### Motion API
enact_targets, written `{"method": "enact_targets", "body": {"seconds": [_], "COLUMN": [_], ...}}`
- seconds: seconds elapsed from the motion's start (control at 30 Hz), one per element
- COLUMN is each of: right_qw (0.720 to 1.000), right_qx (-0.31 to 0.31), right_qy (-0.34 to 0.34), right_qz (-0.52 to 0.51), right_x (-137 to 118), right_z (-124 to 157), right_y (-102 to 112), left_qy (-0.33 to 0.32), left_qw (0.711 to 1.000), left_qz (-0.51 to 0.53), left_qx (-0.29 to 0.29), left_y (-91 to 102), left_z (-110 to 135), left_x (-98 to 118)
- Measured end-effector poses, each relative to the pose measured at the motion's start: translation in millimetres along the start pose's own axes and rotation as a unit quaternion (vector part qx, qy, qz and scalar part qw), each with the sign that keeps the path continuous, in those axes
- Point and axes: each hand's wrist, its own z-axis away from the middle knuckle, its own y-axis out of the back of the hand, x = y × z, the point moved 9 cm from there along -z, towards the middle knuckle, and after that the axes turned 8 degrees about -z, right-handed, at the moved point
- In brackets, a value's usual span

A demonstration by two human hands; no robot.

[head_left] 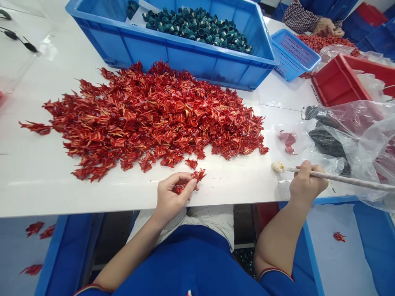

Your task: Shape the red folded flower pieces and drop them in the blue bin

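My left hand (171, 194) pinches a small red satin flower piece (189, 182) at the near edge of the white table (234, 183). A large heap of similar red-and-gold pieces (148, 123) lies just beyond it, with a few strays close to my fingers. My right hand (307, 181) grips a long pale stick (339, 177), and a lump of cream paste (277, 166) sits on its tip, at or just above the tabletop. A small red cluster (288, 142) lies beyond that tip.
A blue crate (173, 49) of dark green pieces stands at the far side, beside a blue basket (293, 53). A red tray (339, 80) and clear plastic bags (364, 148) crowd the right. A co-worker's hand (324, 28) rests beyond a red pile (327, 41). Red pieces lie on the blue-edged surface below.
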Motion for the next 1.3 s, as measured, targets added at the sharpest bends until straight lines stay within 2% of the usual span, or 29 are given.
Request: {"method": "enact_targets", "body": {"seconds": [0.13,0.23,0.37,0.4,0.47,0.53,0.6,0.67,0.77,0.83,0.93,1.0,1.1,1.2,1.3], "right_qw": [0.999,0.998,1.000,0.999,0.991,0.967,0.946,0.938,0.934,0.929,0.884,0.850,0.821,0.809,0.810], "right_qx": [0.019,0.045,0.018,0.029,0.099,0.174,0.194,0.153,0.014,-0.076,-0.155,-0.195,-0.237,-0.256,-0.290], "right_qy": [-0.030,-0.011,-0.014,-0.009,0.018,0.040,0.035,0.012,-0.011,0.006,0.074,0.147,0.236,0.275,0.295], "right_qz": [-0.032,-0.048,-0.003,-0.016,-0.087,-0.183,-0.259,-0.310,-0.358,-0.363,-0.435,-0.467,-0.462,-0.452,-0.416], "right_x": [10,6,2,-1,-12,-24,-35,-47,-71,-90,-118,-136,-152,-161,-169], "right_z": [-1,1,0,0,2,12,27,45,80,106,138,153,165,166,168], "right_y": [5,10,7,9,20,29,25,9,-29,-52,-73,-81,-88,-91,-95], "left_qy": [-0.004,-0.002,0.012,0.018,0.030,0.040,0.050,0.059,0.065,0.065,0.067,0.066,0.063,0.055,0.040], "left_qw": [1.000,1.000,1.000,1.000,0.999,0.999,0.998,0.998,0.998,0.998,0.998,0.998,0.998,0.998,0.998], "left_qz": [-0.001,0.002,0.008,0.010,0.013,0.017,0.021,0.022,0.019,0.015,0.002,-0.008,-0.025,-0.037,-0.044], "left_qx": [0.004,0.002,0.004,0.004,0.000,-0.006,-0.009,-0.007,-0.003,0.001,0.007,0.009,0.012,0.010,0.006], "left_y": [0.7,0.0,-0.2,-0.2,-0.8,-1.6,-1.8,-1.5,-1.1,-0.8,-0.6,-0.5,-0.6,-1.2,-2.1], "left_z": [0,0,-1,-1,-1,-1,-1,-1,-1,-1,0,0,0,0,0], "left_x": [2,2,0,-1,-4,-5,-6,-6,-7,-7,-9,-9,-9,-6,-3]}}
